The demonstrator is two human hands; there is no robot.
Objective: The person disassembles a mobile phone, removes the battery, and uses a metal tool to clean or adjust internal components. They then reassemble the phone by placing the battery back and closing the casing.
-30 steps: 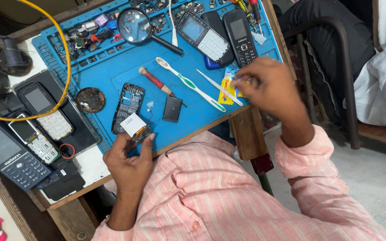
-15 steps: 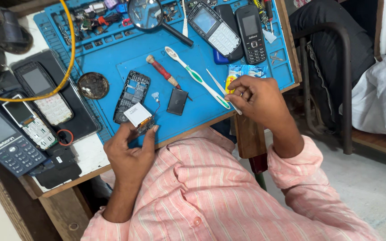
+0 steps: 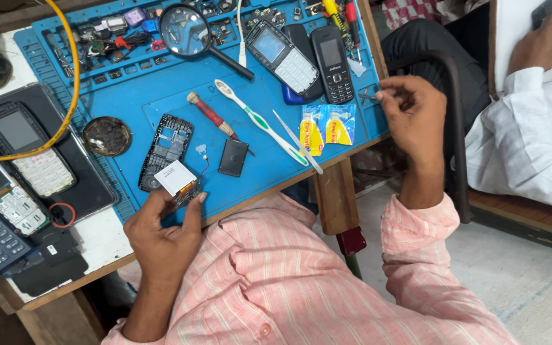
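Left hand (image 3: pixel 164 236) pinches a small white screen module (image 3: pixel 177 179) at the near edge of the blue mat (image 3: pixel 135 102), same grip as half a second ago. Right hand (image 3: pixel 410 118) has lifted off the yellow sachets (image 3: pixel 326 128) and now hangs past the mat's right edge, fingers loosely curled; can't tell if it holds anything. So the sachets are released, module is the live part. Just beyond the module: bare phone board (image 3: pixel 166 147), matte black square part (image 3: pixel 233 157). Further out: white-green toothbrush (image 3: pixel 260 121), red-handled tool (image 3: pixel 212 116), glass magnifier (image 3: pixel 186 32), glossy keypad phones (image 3: pixel 301 54).
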